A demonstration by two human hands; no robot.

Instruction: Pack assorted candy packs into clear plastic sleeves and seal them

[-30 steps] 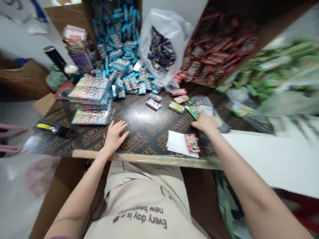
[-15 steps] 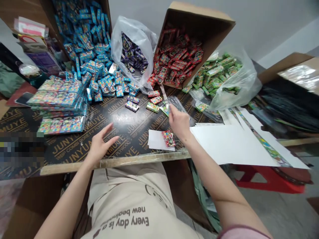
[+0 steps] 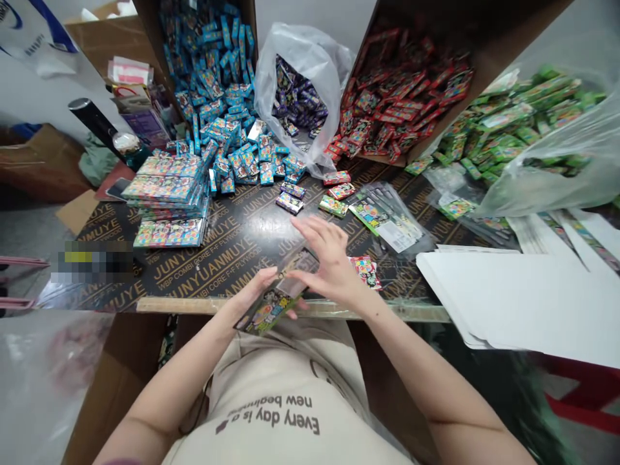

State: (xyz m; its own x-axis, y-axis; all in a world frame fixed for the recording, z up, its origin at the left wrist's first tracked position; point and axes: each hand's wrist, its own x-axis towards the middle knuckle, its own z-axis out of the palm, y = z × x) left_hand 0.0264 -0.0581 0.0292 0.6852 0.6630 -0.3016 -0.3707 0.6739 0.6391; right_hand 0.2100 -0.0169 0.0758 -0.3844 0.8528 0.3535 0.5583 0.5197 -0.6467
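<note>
A clear printed plastic pouch [image 3: 271, 307] is held slantwise over the table's front edge. My left hand [image 3: 256, 290] grips it, thumb on top and the fingers partly hidden beneath. My right hand [image 3: 329, 261] is at the pouch's upper end, thumb and fingers spread apart, with the thumb near the left thumb. Just right of that wrist lies a small red packet [image 3: 367, 271]. Beyond the hands are two purple packs [image 3: 290, 202], two red packs [image 3: 340, 190] and a green pack [image 3: 332, 206]. More flat pouches [image 3: 394, 223] lie to their right.
Filled packets [image 3: 167, 200] are stacked at left. Behind are blue packs [image 3: 227, 129], a bag of purple packs [image 3: 298, 97], a box of red packs [image 3: 402, 97] and green packs [image 3: 513, 129]. White sheets [image 3: 518, 297] cover the right side, reaching past the front edge.
My right hand has come back from the pouches toward my left hand. A pouch is now in my left hand, which was empty and open. The view has shifted.
</note>
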